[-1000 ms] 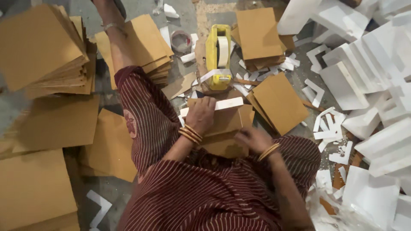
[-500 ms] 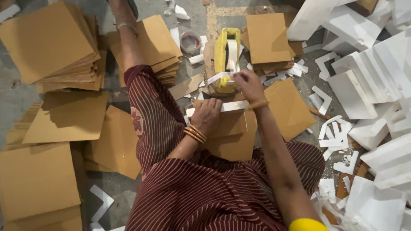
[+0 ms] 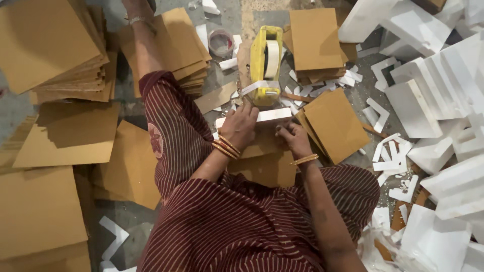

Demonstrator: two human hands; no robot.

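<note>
Over on the left we see cardboard sheet stacks (image 3: 45,50), at least four piles, too overlapped to count exactly. Moving in, our left hand (image 3: 241,126) lies flat, fingers pressing down on the cardboard packet (image 3: 264,166) in our lap. Along the packet's far edge runs a white foam strip (image 3: 275,115), long axis left to right, lying just beyond both hands and touching their fingertips. Directly past it stands one yellow tape dispenser (image 3: 265,65), a tape tail hanging toward the strip. Our right hand (image 3: 292,138) pinches narrowly at the strip's right part, and is the nearer to that end. Rightward: two more cardboard stacks, then white foam blocks (image 3: 433,90), many.
</note>
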